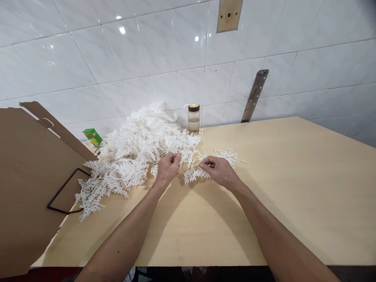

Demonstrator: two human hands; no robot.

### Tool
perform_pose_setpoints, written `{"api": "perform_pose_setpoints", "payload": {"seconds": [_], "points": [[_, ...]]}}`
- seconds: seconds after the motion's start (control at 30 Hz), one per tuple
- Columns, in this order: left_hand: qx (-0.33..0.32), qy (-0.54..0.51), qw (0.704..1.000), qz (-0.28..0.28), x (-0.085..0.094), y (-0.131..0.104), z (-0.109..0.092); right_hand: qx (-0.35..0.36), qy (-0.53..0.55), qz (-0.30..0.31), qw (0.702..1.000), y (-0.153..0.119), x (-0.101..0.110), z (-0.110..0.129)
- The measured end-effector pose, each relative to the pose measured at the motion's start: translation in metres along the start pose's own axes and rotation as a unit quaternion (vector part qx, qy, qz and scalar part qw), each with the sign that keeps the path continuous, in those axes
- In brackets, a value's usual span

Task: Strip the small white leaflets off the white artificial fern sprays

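Heap of white, finely branched artificial sprigs (pixel 141 147), plastic in look: one, piled on the left part of a pale wood-toned surface (pixel 299 188), reaching back toward the wall.

Loose white branching sprig (pixel 190 175): lying between the hands, at the heap's near right edge.

Small flat cluster of white sprigs (pixel 230 157): just beyond the right hand, spreading rightward.

Left hand (pixel 168 169), bare: beside the heap's right edge; fingers drawn in narrow, thumb against them; whether a stem is held cannot be told.

Right hand (pixel 219 170), bare: fingers narrow, thumb and forefinger pinched at the loose sprig's right end; grip on it uncertain.

Clear cylindrical bottle, dark lid with yellow top (pixel 194 118): upright behind the heap's right side, part-filled with brownish liquid.

Small green carton with yellow markings (pixel 93 137): tilted, left of the heap.

Brown cardboard piece (pixel 32 172): far left.

Black wire frame (pixel 62 187): against the cardboard, its right end meeting the sprigs.

Perforated metal strip (pixel 255 96): leaning slantwise against the white tiled wall (pixel 123 58).
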State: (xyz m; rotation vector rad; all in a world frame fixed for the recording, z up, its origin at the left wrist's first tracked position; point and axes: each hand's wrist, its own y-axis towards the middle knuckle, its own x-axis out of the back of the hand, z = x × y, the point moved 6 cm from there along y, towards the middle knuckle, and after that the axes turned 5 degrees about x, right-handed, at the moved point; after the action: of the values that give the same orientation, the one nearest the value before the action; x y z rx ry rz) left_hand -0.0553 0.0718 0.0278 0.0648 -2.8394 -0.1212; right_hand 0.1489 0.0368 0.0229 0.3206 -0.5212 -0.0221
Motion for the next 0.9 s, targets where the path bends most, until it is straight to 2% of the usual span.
{"api": "perform_pose_setpoints", "payload": {"seconds": [0.13, 0.23, 0.37, 0.43, 0.57, 0.73, 0.9], "points": [[0.078, 0.001, 0.987, 0.138, -0.018, -0.007, 0.005, 0.009, 0.06, -0.037, 0.997, 0.002, 0.003, -0.004], [0.112, -0.062, 0.969, 0.209, -0.027, -0.016, 0.002, 0.005, 0.075, -0.054, 0.996, 0.003, 0.003, -0.009], [0.137, -0.13, 0.935, 0.301, -0.038, -0.026, -0.003, -0.002, 0.091, -0.053, 0.994, 0.0, 0.001, -0.003], [0.157, -0.146, 0.927, 0.308, -0.039, -0.027, -0.001, -0.017, 0.109, -0.034, 0.993, -0.002, -0.001, 0.001], [0.198, -0.178, 0.924, 0.273, -0.035, -0.022, 0.008, -0.054, 0.157, 0.015, 0.986, -0.004, -0.005, -0.001], [0.19, -0.183, 0.936, 0.232, -0.029, -0.014, 0.014, -0.091, 0.19, 0.058, 0.976, -0.004, -0.006, -0.01], [0.187, -0.208, 0.933, 0.227, -0.03, -0.014, 0.01, -0.105, 0.244, 0.077, 0.961, -0.003, -0.007, -0.009]]}}
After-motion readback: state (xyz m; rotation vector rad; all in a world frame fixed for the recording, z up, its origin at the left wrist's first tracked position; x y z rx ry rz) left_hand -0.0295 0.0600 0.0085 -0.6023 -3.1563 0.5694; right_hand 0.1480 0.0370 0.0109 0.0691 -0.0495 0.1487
